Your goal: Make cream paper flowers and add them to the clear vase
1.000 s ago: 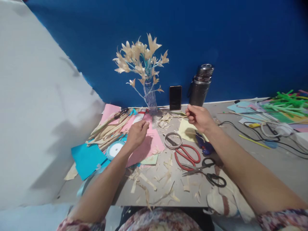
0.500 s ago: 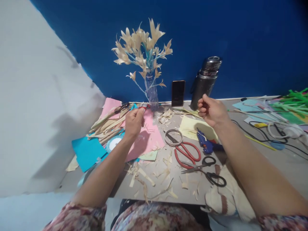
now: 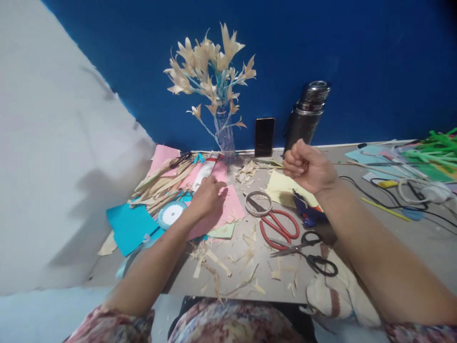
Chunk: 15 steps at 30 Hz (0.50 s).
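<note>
My left hand (image 3: 210,196) is low over a pink sheet (image 3: 233,202), fingers partly stretched out and nothing visible in them. Thin dark wire pieces that lay on this sheet are now largely hidden by it. Just beyond the fingers lies a white packet with a red strip (image 3: 204,174). My right hand (image 3: 310,166) is raised above the table in front of a dark flask (image 3: 305,124), its fingers curled in; whatever they hold, if anything, is hidden. Below it are a yellow sheet (image 3: 280,186) and a blue glue gun (image 3: 303,209).
Red-handled scissors (image 3: 278,228), black-handled scissors (image 3: 317,264) and a tape ring (image 3: 258,204) lie mid-table. Pale flowers (image 3: 210,62) stand in a clear bottle (image 3: 224,138) beside a phone (image 3: 264,137). A ribbon spool (image 3: 171,214) is left; cables (image 3: 387,202) are right.
My left hand has left the white packet with the red strip and come nearer, over the wires on the pink sheet. My right hand has shifted slightly left, its fingers curled tighter.
</note>
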Available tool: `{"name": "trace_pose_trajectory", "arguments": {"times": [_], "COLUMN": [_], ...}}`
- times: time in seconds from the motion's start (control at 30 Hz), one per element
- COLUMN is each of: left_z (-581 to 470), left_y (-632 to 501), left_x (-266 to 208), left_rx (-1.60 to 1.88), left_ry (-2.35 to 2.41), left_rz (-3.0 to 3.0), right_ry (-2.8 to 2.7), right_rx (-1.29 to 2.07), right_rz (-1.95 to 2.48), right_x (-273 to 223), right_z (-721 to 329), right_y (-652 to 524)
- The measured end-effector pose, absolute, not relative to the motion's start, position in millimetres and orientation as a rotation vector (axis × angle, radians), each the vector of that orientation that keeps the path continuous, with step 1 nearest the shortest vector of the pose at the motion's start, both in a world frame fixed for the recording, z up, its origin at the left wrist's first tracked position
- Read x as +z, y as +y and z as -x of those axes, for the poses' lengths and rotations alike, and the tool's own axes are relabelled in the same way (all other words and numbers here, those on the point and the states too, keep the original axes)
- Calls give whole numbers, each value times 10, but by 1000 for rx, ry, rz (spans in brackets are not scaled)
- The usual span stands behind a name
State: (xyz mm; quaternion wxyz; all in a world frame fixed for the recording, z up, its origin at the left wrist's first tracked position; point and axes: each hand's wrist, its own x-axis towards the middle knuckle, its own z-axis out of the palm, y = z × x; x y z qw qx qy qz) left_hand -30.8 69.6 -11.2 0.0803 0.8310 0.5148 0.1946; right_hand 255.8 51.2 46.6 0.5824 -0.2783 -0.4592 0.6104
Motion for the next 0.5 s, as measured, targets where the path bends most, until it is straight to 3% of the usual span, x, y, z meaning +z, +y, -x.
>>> {"name": "trace_pose_trajectory", "arguments": {"times": [0.1,0.23,0.33,0.5], "left_z": [280,318,330,242], "left_y": [781,842,782,613], "left_x": [-225,-38,160,220], "left_rx": [789,1261,1257,1187], "left_ry": [1541,1224,910,798], "left_rz": [-2289,-1453,-975,-804], "right_ry": [-1045,-993,-993,-1170], "right_rx": [1473,1500,1479,1549], "right_rz": [655,680,764,1020], "right_x": [386,299,241,129], "right_z": [-2501,-2469,-2411,-2148], "right_y": [537,583,595,493]}}
